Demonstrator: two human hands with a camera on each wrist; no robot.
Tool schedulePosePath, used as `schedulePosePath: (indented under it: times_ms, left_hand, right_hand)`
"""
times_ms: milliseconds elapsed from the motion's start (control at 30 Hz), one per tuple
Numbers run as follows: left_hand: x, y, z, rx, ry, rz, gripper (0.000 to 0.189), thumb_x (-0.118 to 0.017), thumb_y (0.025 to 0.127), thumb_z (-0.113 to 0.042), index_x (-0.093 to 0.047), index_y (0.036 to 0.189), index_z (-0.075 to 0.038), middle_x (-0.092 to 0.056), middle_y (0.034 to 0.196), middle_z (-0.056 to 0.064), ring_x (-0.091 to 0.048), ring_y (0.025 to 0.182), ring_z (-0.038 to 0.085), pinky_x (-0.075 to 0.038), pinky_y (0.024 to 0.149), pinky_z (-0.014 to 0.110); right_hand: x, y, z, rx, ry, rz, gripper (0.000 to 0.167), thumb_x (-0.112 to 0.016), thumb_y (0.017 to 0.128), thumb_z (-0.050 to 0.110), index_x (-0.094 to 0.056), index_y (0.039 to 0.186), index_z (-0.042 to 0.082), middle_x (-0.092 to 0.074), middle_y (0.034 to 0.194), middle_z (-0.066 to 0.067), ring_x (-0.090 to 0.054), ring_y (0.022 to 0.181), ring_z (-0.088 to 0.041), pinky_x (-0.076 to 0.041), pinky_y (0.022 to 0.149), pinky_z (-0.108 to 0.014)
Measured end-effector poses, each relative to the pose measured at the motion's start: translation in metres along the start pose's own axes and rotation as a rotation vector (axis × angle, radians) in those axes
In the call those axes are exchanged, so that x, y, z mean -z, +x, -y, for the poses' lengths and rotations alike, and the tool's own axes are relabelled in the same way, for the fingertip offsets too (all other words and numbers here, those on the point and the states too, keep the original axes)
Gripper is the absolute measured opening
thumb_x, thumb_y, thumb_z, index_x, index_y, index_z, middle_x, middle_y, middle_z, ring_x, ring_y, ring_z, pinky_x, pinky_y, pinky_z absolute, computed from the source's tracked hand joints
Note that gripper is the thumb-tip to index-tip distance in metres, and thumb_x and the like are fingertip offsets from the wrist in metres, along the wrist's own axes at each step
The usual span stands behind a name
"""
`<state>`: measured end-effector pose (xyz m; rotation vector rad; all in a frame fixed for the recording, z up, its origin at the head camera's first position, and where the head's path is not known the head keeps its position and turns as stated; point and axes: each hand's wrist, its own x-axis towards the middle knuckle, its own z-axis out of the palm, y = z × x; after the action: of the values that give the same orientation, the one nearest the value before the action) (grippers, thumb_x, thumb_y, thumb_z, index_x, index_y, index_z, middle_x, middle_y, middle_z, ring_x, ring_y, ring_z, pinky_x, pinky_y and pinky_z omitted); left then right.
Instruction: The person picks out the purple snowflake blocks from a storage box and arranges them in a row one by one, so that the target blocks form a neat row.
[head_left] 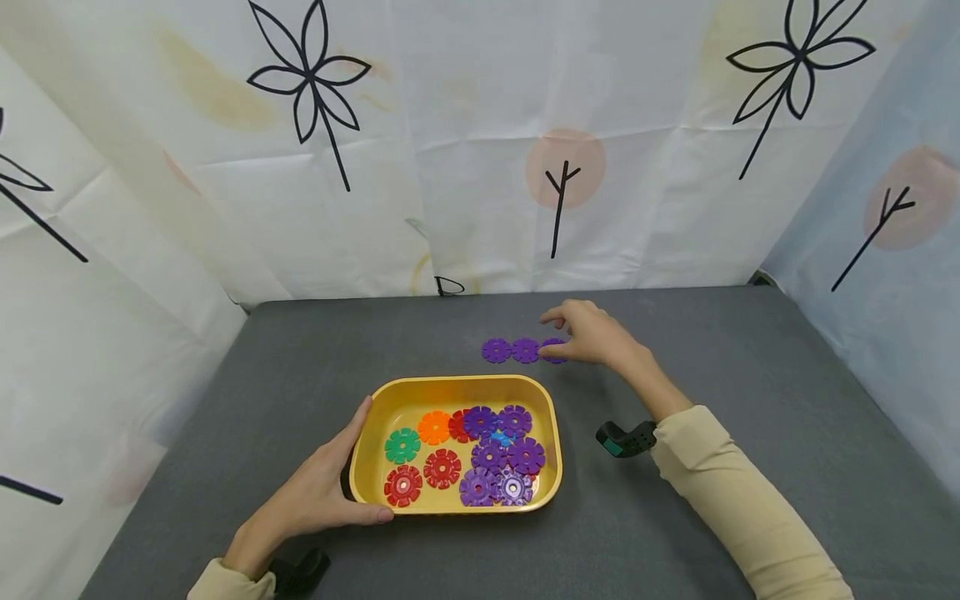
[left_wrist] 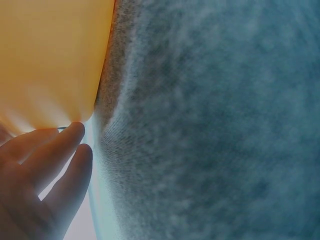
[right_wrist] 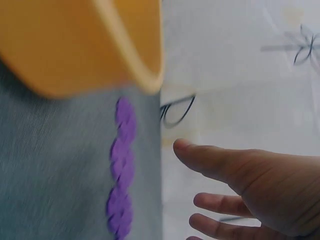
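Observation:
A yellow tray [head_left: 453, 380] holds several notched, flower-shaped plastic discs, among them a green disc [head_left: 402, 446], an orange disc [head_left: 433, 427], a red disc [head_left: 442, 468] and a heap of purple discs [head_left: 527, 455]. My left hand [head_left: 318, 492] holds the tray's near left corner, thumb along the front wall and fingers against the left side. Behind the tray, three purple discs [head_left: 526, 350] lie in a sideways row, edge to edge. Above the rightmost one hovers my right hand [head_left: 596, 337], thumb and fingers spread, nothing between them; its thumb partly hides that disc.
The dark grey table [head_left: 420, 333] meets a white cloth backdrop [head_left: 480, 208] printed with plants at its far edge. Cloth also hangs on the left and right. Black bands are worn at both wrists, one with a dark device [head_left: 626, 439].

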<state>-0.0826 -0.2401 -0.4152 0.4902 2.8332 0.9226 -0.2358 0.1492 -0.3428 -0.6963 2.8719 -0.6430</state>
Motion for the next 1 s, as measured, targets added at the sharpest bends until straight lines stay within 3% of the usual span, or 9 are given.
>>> schedulePosePath:
  times_ms: [300,700,1000]
  left_hand:
    - [-0.001,-0.001,0.002,0.021,-0.006,0.005,0.138,-0.09,0.066,-0.058,-0.004,0.167,-0.018,-0.041,0.162,0.012,-0.056,0.129,0.024,-0.054,0.099,0.04]
    - [-0.001,0.001,0.005,-0.002,0.015,-0.002,0.138,-0.09,0.067,-0.058,-0.001,0.167,-0.023,-0.04,0.163,0.013,-0.056,0.131,0.027,-0.054,0.099,0.042]
    - [-0.001,0.002,0.006,0.012,0.01,0.004,0.139,-0.09,0.066,-0.059,0.0,0.166,-0.025,-0.04,0.163,0.011,-0.055,0.131,0.025,-0.054,0.099,0.04]
  right_hand:
    - [-0.004,-0.004,0.04,0.174,0.05,0.014,0.044,-0.081,0.088,0.027,-0.073,0.125,0.004,-0.071,0.114,-0.015,-0.068,0.105,-0.03,-0.059,0.087,-0.041]
    - [-0.025,-0.002,0.072,0.37,0.134,0.158,0.038,-0.079,0.091,0.027,-0.074,0.121,0.004,-0.075,0.114,-0.012,-0.069,0.103,-0.029,-0.058,0.09,-0.038]
    - [-0.042,0.004,0.084,0.362,0.166,0.277,0.038,-0.079,0.09,0.027,-0.075,0.121,0.004,-0.077,0.115,-0.011,-0.07,0.102,-0.024,-0.058,0.091,-0.035]
